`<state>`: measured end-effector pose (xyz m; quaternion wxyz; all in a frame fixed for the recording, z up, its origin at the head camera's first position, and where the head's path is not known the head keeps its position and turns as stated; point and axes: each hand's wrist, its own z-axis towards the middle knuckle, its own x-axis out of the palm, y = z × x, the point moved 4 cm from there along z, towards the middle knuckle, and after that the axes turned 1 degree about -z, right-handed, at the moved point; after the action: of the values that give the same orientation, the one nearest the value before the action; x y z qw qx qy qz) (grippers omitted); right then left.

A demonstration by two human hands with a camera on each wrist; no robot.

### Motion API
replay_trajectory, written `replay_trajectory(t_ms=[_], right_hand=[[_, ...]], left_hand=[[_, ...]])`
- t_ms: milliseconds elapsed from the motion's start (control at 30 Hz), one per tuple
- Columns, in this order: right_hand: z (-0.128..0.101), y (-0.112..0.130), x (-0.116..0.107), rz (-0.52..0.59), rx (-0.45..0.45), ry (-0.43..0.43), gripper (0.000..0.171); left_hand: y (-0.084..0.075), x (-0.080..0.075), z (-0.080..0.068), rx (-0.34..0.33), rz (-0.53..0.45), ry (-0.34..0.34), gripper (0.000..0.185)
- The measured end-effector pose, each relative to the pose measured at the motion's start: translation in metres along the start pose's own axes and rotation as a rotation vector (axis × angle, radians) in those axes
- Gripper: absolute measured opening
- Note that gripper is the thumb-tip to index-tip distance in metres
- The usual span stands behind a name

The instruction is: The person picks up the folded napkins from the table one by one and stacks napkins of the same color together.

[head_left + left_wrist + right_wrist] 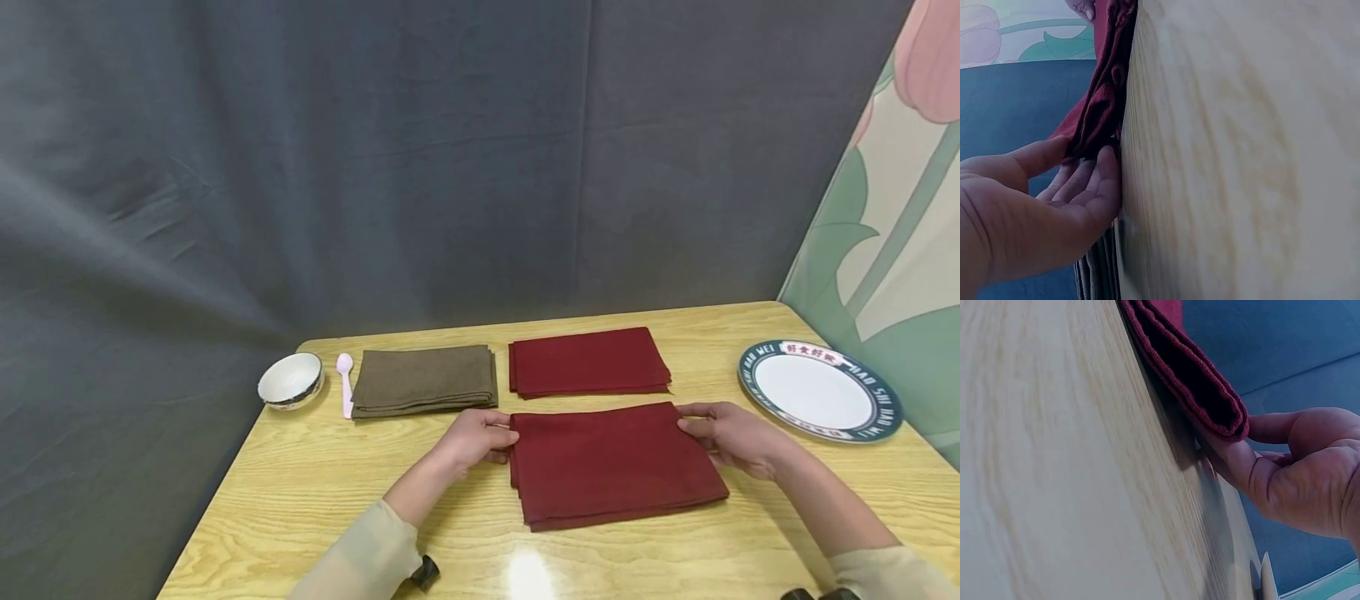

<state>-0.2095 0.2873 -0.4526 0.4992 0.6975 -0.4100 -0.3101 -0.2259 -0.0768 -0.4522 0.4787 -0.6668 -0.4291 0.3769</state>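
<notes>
**Two hands, one folded cloth between them**

Both of your hands bracket the near red cloth (611,462), which lies flat on the wooden table (300,483) directly in front of you. Its long axis runs left to right, so each short end faces one hand; neither hand is nearer than the other.

Your left hand (476,437) meets the cloth's far left corner. In the left wrist view the thumb lies on top of the fold and the fingers (1082,184) reach under it, pinching the layered edge, which is raised slightly off the table there.

Your right hand (731,437) meets the far right corner. In the right wrist view the fingers (1238,459) sit under the stacked edge (1210,403) and the thumb curls over it: a light pinch, not a full fist.

Beyond the held cloth lie a second red cloth (588,360) and a brown cloth (426,379), both well apart from your hands. A plate (821,390) sits to your right.
</notes>
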Motion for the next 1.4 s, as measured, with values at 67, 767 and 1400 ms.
replay_trajectory(t_ms=[67, 767, 1400], right_hand=[[0.001, -0.001, 0.000, -0.002, 0.000, -0.004, 0.064], [0.004, -0.004, 0.000, -0.026, -0.019, -0.118, 0.054], [0.006, 0.001, -0.002, 0.034, -0.082, -0.131, 0.055]], left_hand=[[0.000, 0.000, 0.000, 0.015, 0.004, 0.002, 0.029], [0.002, 0.003, 0.003, 0.052, -0.128, 0.002, 0.047], [-0.001, -0.006, 0.013, 0.040, -0.149, -0.074, 0.047]])
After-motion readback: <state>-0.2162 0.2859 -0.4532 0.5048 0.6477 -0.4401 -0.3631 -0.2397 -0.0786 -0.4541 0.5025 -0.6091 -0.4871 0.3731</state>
